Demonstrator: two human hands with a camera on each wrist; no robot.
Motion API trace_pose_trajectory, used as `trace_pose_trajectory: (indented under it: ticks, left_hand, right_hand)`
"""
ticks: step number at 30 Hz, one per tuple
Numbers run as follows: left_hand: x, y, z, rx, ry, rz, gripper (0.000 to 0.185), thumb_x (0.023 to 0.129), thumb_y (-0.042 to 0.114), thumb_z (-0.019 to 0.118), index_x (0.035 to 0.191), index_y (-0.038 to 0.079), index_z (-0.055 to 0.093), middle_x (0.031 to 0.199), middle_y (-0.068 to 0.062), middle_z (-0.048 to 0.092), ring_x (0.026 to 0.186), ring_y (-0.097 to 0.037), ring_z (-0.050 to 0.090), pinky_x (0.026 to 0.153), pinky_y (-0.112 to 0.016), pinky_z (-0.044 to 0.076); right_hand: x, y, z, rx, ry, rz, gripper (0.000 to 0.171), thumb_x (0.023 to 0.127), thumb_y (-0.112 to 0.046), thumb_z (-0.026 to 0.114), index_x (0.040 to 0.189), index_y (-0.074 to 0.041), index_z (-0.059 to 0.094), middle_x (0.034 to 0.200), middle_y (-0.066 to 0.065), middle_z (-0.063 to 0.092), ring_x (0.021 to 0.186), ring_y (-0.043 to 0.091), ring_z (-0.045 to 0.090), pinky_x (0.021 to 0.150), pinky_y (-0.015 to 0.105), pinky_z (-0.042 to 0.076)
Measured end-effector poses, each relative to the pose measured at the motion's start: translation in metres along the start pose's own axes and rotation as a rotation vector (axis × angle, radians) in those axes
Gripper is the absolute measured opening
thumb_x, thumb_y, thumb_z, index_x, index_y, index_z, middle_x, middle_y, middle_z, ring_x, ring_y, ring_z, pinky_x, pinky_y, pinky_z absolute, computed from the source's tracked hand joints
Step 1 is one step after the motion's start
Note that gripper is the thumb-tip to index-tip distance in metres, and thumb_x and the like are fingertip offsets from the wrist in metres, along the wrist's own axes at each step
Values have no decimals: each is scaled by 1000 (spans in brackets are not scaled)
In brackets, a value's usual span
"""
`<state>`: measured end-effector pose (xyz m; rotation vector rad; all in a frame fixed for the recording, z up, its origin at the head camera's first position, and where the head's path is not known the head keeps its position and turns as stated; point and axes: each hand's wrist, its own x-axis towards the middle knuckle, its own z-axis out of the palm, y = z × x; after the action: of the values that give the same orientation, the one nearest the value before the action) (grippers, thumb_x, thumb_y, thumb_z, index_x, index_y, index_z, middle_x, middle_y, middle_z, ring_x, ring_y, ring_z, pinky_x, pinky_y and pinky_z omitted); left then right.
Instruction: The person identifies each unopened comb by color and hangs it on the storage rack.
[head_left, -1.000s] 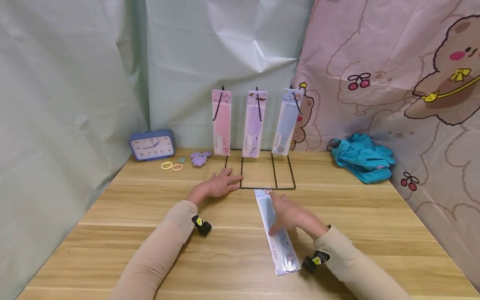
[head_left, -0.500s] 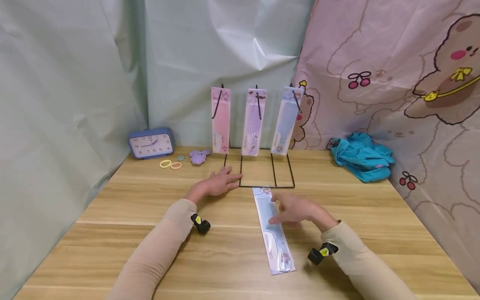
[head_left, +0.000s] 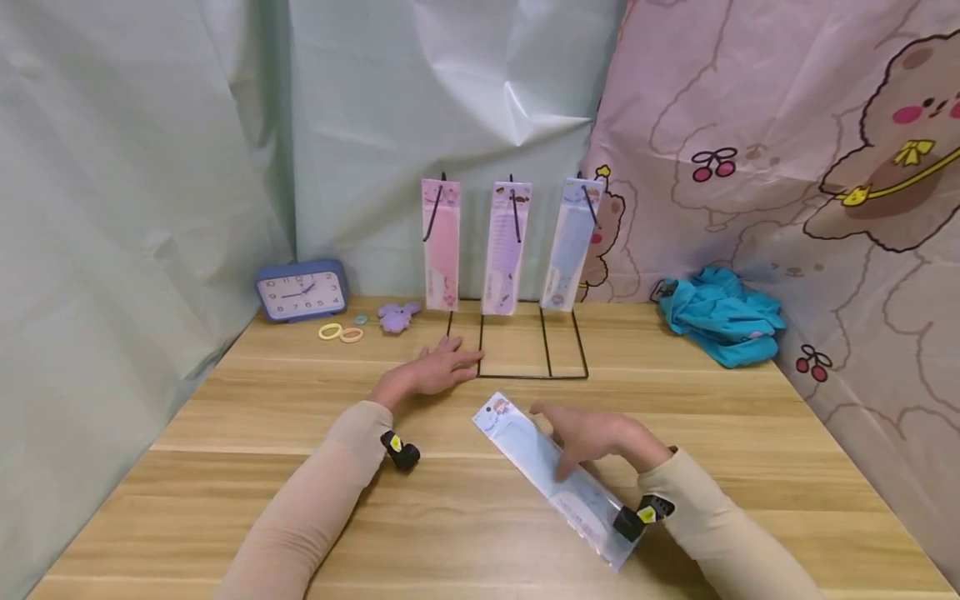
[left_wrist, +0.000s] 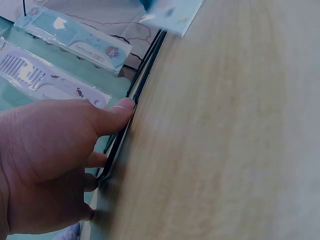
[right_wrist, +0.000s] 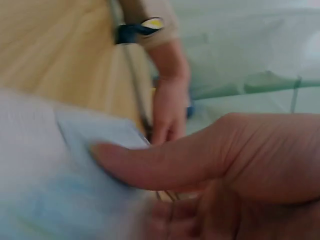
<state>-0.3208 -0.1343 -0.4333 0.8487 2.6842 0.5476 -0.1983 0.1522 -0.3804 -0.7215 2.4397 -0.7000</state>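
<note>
My right hand (head_left: 600,437) pinches a light blue comb in a clear packet (head_left: 536,462), thumb in front and fingers behind. The packet slants above the wooden table, its holed top end toward the upper left. The right wrist view shows the thumb (right_wrist: 150,162) across the packet, blurred. My left hand (head_left: 442,367) rests at the left front of a black wire rack (head_left: 532,377), fingers fairly straight; its thumb (left_wrist: 117,115) touches the base wire. From the rack's hooks hang a pink packaged comb (head_left: 442,250), a purple one (head_left: 504,258) and a blue one (head_left: 572,250).
At the back left stand a blue clock (head_left: 302,290), hair ties (head_left: 341,332) and a small purple figure (head_left: 397,317). A crumpled turquoise cloth (head_left: 722,317) lies at the back right. Curtains (head_left: 442,92) hang behind the table (head_left: 420,517).
The blue packaged comb lay flat before the rack; now my right hand grips it, lifted and turned with its top end leftward. My left hand has stayed on the rack base.
</note>
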Motion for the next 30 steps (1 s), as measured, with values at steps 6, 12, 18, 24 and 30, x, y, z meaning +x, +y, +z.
trace_pose_trajectory:
  ticks: [6,12,18,24,30]
  left_hand:
    - [-1,2,-3,-4,8,-1,53,108,37,42,156,17,36,163,-26,8,148,-47,0,113,-71,0]
    - [0,0,-4,5,2,13,53,108,38,43,157,19,35,163,-27,8,149,-46,0,113,-71,1]
    - [0,-1,-4,7,-2,10,53,108,38,42,157,19,35,163,-27,8,149,-46,0,113,-71,0]
    - [0,-1,-1,3,-10,5,53,108,39,42,157,20,35,163,-27,7,149,-46,-1,113,-71,-1]
    - [1,-1,0,1,-5,2,53,108,39,42,157,20,35,163,-26,8,149,-46,-1,113,-71,2]
  right_hand:
    - [-10,1,-35,135,355,-425,76,84,6,76,152,-5,41,101,12,68,81,18,68,69,31,58]
    - [-23,4,-59,262,896,-664,47,83,20,68,128,7,63,112,21,64,87,21,64,74,29,59]
    - [-29,10,-69,299,1069,-653,52,82,22,67,131,7,61,109,22,61,92,13,68,72,24,58]
    - [-25,18,-68,355,1040,-609,51,83,22,67,132,10,59,109,26,60,96,9,69,71,23,58]
    - [-21,23,-64,378,1003,-578,50,85,19,67,133,7,59,107,22,59,97,9,69,66,25,59]
